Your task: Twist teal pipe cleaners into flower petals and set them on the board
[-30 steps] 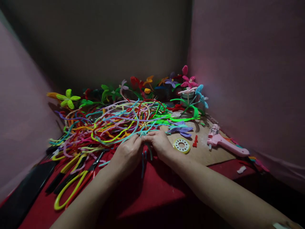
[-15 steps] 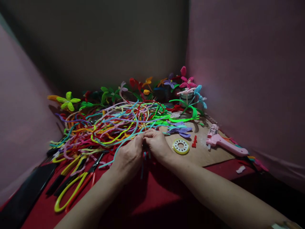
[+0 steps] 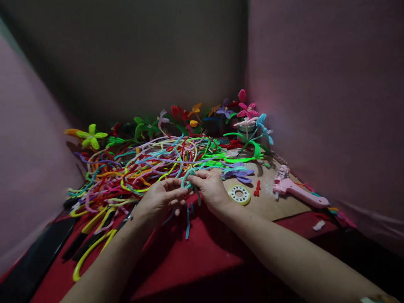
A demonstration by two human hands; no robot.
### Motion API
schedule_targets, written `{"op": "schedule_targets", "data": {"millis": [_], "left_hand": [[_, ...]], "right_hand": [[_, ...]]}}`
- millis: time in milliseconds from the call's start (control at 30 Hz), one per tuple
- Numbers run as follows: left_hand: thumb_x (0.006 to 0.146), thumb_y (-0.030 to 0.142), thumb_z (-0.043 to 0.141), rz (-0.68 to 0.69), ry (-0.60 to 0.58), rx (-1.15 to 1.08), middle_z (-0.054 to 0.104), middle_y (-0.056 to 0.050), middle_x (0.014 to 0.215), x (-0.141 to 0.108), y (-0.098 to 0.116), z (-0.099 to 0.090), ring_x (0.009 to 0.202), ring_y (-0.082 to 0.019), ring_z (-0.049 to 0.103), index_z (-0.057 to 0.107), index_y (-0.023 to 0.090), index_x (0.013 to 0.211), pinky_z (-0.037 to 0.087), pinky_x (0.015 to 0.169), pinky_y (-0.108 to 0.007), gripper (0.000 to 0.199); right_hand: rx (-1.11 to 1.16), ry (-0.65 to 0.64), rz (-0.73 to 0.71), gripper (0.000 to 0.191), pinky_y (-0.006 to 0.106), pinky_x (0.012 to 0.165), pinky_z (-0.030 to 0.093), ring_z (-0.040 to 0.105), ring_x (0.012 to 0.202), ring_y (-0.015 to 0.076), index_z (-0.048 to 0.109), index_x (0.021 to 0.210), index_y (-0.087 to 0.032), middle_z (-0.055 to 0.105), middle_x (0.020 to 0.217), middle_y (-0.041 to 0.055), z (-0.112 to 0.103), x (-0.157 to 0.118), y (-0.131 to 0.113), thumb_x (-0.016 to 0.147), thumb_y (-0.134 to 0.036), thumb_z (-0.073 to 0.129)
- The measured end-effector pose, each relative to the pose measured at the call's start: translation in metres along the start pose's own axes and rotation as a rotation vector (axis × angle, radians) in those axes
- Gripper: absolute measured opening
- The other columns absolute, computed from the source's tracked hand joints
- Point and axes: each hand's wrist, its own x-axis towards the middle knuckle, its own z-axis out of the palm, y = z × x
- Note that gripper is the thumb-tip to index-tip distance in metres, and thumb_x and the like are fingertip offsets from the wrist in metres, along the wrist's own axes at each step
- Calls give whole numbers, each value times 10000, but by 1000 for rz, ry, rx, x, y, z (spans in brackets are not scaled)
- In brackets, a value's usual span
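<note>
So we've got one light-blue pipe cleaner loop (image 3: 183, 180) right between our fingertips, left hand (image 3: 160, 197) and right hand (image 3: 212, 189) both pinching it, plus one tape roll (image 3: 233, 195) and one glue gun (image 3: 293, 189) rightward.

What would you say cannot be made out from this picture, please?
In the head view:
- Ends of the light-blue strand at the pinch: hidden by fingers of the left hand and right hand.
- Part of the yellow-handled scissors: behind the left forearm.
- Pale thing on the right forearm: cut off by the bottom edge.
</note>
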Motion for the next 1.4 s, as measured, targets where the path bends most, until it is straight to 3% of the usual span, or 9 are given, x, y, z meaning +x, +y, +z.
{"op": "schedule_targets", "data": {"millis": [167, 433, 567, 667, 767, 867, 1000, 1200, 1400], "left_hand": [[627, 250, 712, 102, 38, -52, 562, 37, 601, 0, -6, 6, 464, -64, 490, 512, 149, 702, 389, 451, -193, 236], [662, 199, 649, 599, 280, 635, 489, 13, 724, 0, -10, 10, 689, -115, 480, 568, 167, 658, 423, 639, -246, 87], [648, 203, 655, 601, 236, 631, 530, -30, 916, 2, -10, 9, 890, -163, 519, 590, 174, 658, 447, 795, -309, 72], [669, 204, 646, 644, 269, 606, 526, -52, 1052, 0, -11, 12, 1031, -195, 498, 587, 174, 684, 417, 884, -355, 67], [705, 180, 613, 733, 313, 617, 539, -57, 1028, -3, -14, 17, 987, -181, 523, 581, 171, 715, 436, 842, -331, 34], [731, 181, 583, 715, 264, 589, 578, -50, 947, -5, -16, 17, 835, -150, 557, 573, 163, 749, 455, 736, -286, 27], [754, 235, 561, 558, 149, 504, 565, 7, 719, -4, -17, 11, 648, -116, 527, 551, 166, 793, 442, 616, -241, 80], [751, 273, 581, 633, 112, 636, 562, -6, 774, -1, -13, 4, 737, -131, 528, 555, 167, 767, 433, 690, -258, 110], [766, 207, 533, 547, -46, 556, 563, -6, 820, 2, -13, -1, 759, -126, 534, 524, 170, 883, 438, 710, -261, 123]], "right_hand": [[-64, -5, 2, 120, 230, 474, 388, 462, 477, 95, 595, 560, -133, 525, 534, -16, 3, -3, -5, 612, -240, 585], [-195, -40, -25, 173, 218, 484, 356, 444, 521, 88, 590, 508, -135, 504, 552, -18, 1, -6, -2, 639, -248, 591], [-176, -69, -51, 157, 199, 477, 379, 503, 624, 103, 605, 506, -138, 595, 746, 21, 1, -7, -2, 616, -248, 627], [-42, -99, 64, 182, 204, 397, 358, 482, 500, 63, 618, 547, -127, 618, 943, 49, 0, -6, -2, 591, -298, 661], [81, -135, 116, 216, 193, 358, 320, 433, 409, 31, 607, 553, -112, 634, 846, 54, -3, -4, 1, 563, -310, 695], [173, -184, 159, 221, 180, 371, 324, 434, 407, 41, 639, 640, -116, 604, 647, 13, -5, -1, 5, 557, -303, 722], [274, -229, 267, 259, 210, 475, 408, 510, 478, 81, 660, 737, -122, 606, 592, 5, -6, -1, 6, 554, -285, 743], [291, -172, 386, 200, 214, 479, 397, 518, 465, 87, 632, 658, -125, 599, 550, -8, -7, 1, 3, 528, -231, 742], [308, -116, 375, 127, 209, 509, 385, 518, 485, 82, 625, 608, -110, 602, 536, -4, -8, 3, 3, 560, -188, 713]]}}
